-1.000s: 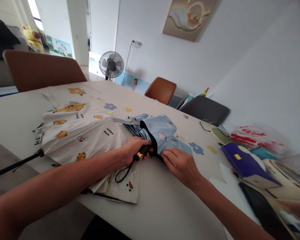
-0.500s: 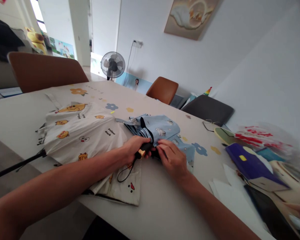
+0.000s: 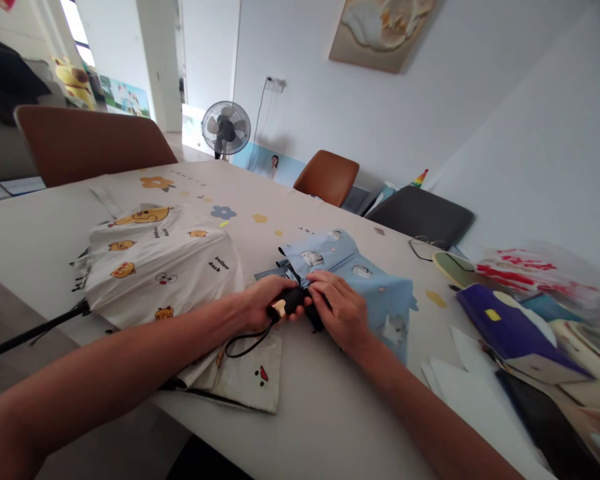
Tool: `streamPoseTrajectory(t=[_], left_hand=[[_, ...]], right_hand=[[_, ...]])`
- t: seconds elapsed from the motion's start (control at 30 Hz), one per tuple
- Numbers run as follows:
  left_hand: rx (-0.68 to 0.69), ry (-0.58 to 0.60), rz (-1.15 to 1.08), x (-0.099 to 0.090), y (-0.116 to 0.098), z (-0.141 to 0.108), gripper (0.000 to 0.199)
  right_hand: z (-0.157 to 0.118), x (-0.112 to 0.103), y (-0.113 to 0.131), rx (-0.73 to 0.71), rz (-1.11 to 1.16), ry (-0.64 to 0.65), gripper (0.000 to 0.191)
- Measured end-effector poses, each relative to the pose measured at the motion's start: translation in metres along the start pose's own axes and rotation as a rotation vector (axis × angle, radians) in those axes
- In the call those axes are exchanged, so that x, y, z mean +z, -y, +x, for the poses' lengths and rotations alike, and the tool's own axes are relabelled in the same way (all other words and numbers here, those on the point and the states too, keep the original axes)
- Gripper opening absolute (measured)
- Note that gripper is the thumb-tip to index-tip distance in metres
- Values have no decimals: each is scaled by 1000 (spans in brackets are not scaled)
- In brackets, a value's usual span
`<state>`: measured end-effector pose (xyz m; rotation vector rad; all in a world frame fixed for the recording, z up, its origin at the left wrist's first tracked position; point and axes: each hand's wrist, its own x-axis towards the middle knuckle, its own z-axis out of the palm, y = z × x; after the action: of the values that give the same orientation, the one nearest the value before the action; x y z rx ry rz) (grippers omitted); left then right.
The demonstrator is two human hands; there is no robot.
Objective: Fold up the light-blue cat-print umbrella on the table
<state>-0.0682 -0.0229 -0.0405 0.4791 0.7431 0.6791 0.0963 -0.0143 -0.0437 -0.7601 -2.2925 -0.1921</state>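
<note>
- Table [image 3: 325,407]: before the person, two umbrellas on it.
- First umbrella [image 3: 145,267]: left part of table, partly beneath left forearm [image 3: 145,363]; shaft [image 3: 35,332] projecting left past the table edge.
- Second umbrella [image 3: 370,273]: right of the first; handle [image 3: 291,304] in left hand [image 3: 267,297], right hand [image 3: 341,310] on it just beside.
- Paper sheets [image 3: 450,387]: right part of table; pouch [image 3: 513,323] beyond them, plastic bag [image 3: 535,270] behind the pouch.
- Left chair [image 3: 95,143], middle chair [image 3: 327,178], right chair [image 3: 423,217]: behind table.
- Fan [image 3: 226,128]: between left and middle chairs.
- Picture [image 3: 380,33]: on back wall [image 3: 295,40].
</note>
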Motion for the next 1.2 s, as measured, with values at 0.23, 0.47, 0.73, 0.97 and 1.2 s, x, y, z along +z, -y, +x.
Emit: streamPoseTrajectory(t=[0.23,0.47,0.73,0.97,1.2], left_hand=[[146,-238,532,2,-2,-4,18],[189,-227,693,-5,-2,-1,40],[187,-249,644,-4,-2,-2,36],[200,-280,631,-6,2,1,29],[203,-287,610,-7,3,4,28]], right_hand=[[-8,5,0,-36,2,16,21],[-12,8,0,-19,37,46,27],[-12,6,6,139,-96,128,37],[-15,-8,-16,526,-398,391,58],[-8,-68,-89,1032,-309,504,36]])
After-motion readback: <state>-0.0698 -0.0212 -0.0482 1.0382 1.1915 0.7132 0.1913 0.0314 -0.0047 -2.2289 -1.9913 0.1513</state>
